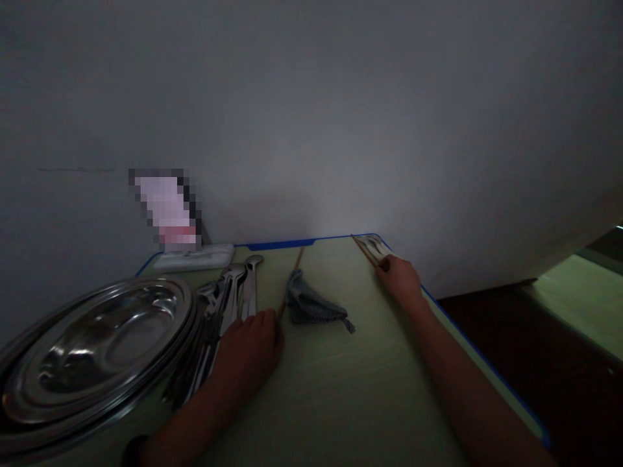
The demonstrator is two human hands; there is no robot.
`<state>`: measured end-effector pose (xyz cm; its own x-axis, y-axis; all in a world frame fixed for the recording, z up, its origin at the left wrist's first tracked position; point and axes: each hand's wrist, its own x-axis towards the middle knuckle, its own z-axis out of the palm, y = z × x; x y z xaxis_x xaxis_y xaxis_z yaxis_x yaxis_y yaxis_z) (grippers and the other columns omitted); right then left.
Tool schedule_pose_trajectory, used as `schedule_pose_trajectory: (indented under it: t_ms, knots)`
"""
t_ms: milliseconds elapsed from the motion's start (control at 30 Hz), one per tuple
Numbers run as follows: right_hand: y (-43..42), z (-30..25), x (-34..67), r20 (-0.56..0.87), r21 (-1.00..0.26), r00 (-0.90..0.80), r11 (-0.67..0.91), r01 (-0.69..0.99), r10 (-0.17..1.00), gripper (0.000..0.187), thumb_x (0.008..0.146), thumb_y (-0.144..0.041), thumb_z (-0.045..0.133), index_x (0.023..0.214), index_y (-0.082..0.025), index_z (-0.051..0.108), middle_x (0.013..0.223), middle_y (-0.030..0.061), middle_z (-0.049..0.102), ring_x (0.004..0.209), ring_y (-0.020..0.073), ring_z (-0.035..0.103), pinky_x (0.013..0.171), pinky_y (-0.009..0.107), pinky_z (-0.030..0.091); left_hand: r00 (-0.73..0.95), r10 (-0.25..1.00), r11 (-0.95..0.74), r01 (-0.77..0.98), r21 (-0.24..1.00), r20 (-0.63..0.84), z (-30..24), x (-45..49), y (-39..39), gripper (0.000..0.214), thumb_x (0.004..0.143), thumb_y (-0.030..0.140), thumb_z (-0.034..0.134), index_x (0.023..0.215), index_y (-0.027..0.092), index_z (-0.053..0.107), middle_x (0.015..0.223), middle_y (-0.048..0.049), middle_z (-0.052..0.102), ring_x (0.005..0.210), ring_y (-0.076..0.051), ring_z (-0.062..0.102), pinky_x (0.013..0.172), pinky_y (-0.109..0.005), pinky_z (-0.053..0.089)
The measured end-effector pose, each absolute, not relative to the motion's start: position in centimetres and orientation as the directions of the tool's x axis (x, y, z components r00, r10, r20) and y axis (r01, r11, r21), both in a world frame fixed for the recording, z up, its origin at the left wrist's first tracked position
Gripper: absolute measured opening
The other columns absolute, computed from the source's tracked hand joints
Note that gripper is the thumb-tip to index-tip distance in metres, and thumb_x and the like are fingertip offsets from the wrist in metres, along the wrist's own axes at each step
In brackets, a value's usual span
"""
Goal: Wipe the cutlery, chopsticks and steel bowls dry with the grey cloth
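Pinched slim brown wooden stick (298, 259) in left grip (256, 336), aimed at pale-green worktop (335, 383) far edge, left of crumpled grey cloth (311, 305); pinched second brown stick (364, 250) in right grip (402, 280), near far-right corner.

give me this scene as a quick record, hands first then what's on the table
left hand: at left stick, grip partly hidden
right hand: pinches right stick, beside right cutlery
cloth: gray, crumpled, between the hands
plates: metal, stacked, left side of table
left cutlery: between plates and left hand
blurred item: at white stand, back left
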<state>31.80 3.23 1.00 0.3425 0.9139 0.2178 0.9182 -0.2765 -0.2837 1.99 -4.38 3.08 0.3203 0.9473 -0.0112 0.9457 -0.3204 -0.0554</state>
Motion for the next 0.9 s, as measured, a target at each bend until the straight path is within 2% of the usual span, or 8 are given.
schedule_pose_trajectory:
  t_ms: [100,267,367,433,533,633,767,900]
  knots:
    - [3.2,1.4,30.5,0.291,-0.328,0.264,-0.163,0.931,0.919,0.022,0.080,-0.026,0.051,0.093,-0.014,0.062,0.097,0.0127,0.063,0.085,0.0201,0.059,0.074,0.030,0.042,0.303,0.952,-0.305,0.951,-0.045,-0.046,3.0,2.0,-4.3,0.033,0.090,0.028,0.025,0.087,0.015,0.055,0.076,-0.0114,0.068,0.073,-0.025,0.066,0.069,-0.038,0.045]
    - [0.8,3.7,25.1,0.388,-0.583,-0.247,0.444,0.681,0.888,0.027,0.086,-0.039,0.044,0.093,-0.017,0.058,0.081,0.0034,0.058,0.070,0.0126,0.053,0.066,0.025,0.043,0.226,0.970,-0.228,0.974,-0.013,-0.085,2.9,1.7,-3.7,0.035,0.091,0.030,0.023,0.100,0.014,0.053,0.074,-0.0125,0.069,0.066,-0.028,0.067,0.061,-0.039,0.047]
    - [-0.9,4.0,22.1,0.342,-0.583,-0.438,0.553,0.595,0.831,0.049,0.070,-0.047,0.063,0.108,-0.018,0.052,0.097,0.0065,0.056,0.084,0.0167,0.053,0.076,0.031,0.044,0.209,0.976,-0.210,0.978,0.003,-0.066,2.8,1.5,-3.5,0.041,0.091,0.026,0.023,0.126,0.013,0.039,0.072,-0.0119,0.069,0.062,-0.028,0.067,0.060,-0.040,0.046]
    - [-1.3,3.3,21.1,0.312,-0.569,-0.462,0.553,0.609,0.830,0.060,0.062,-0.042,0.071,0.112,-0.017,0.049,0.106,0.0098,0.055,0.094,0.0208,0.052,0.083,0.035,0.042,0.217,0.975,-0.216,0.976,0.017,-0.054,2.6,1.4,-3.6,0.044,0.091,0.024,0.022,0.134,0.015,0.031,0.071,-0.0114,0.069,0.061,-0.028,0.067,0.060,-0.040,0.046]
    - [-0.5,1.8,21.1,0.276,-0.656,-0.357,0.446,0.609,0.892,0.041,0.071,-0.029,0.062,0.108,-0.016,0.051,0.102,0.0104,0.059,0.090,0.0206,0.055,0.081,0.036,0.043,0.206,0.977,-0.198,0.973,0.123,-0.057,2.3,1.2,-3.8,0.041,0.092,0.028,0.022,0.128,0.018,0.037,0.068,-0.0088,0.067,0.058,-0.026,0.065,0.058,-0.038,0.045]
    - [1.0,1.0,22.0,0.277,-0.827,-0.106,0.293,0.480,0.955,0.028,0.075,-0.031,0.054,0.100,-0.017,0.057,0.096,0.0076,0.064,0.088,0.0201,0.057,0.083,0.037,0.042,0.179,0.984,-0.169,0.870,0.464,0.023,2.1,1.2,-3.9,0.035,0.091,0.030,0.027,0.121,0.017,0.040,0.070,-0.0047,0.065,0.057,-0.019,0.061,0.058,-0.032,0.045]
    - [2.4,0.9,22.8,0.052,-0.995,0.143,0.063,-0.078,0.988,0.022,0.071,-0.029,0.055,0.090,-0.022,0.062,0.089,0.0012,0.068,0.093,0.0191,0.059,0.088,0.034,0.042,0.062,0.988,-0.152,0.317,0.936,0.139,1.9,1.3,-3.7,0.037,0.089,0.039,0.034,0.121,0.021,0.035,0.084,-0.0007,0.058,0.049,-0.009,0.049,0.047,-0.023,0.041]
    - [2.5,1.5,22.4,-0.201,-0.807,0.078,-0.120,-0.578,0.977,0.012,0.071,-0.022,0.052,0.077,-0.022,0.062,0.075,-0.0014,0.069,0.082,0.0170,0.064,0.077,0.029,0.049,0.049,0.999,0.020,-0.019,1.000,-0.019,1.8,1.2,-3.5,0.036,0.083,0.041,0.047,0.113,0.020,0.048,0.075,0.0033,0.048,0.053,-0.007,0.047,0.043,-0.017,0.035]
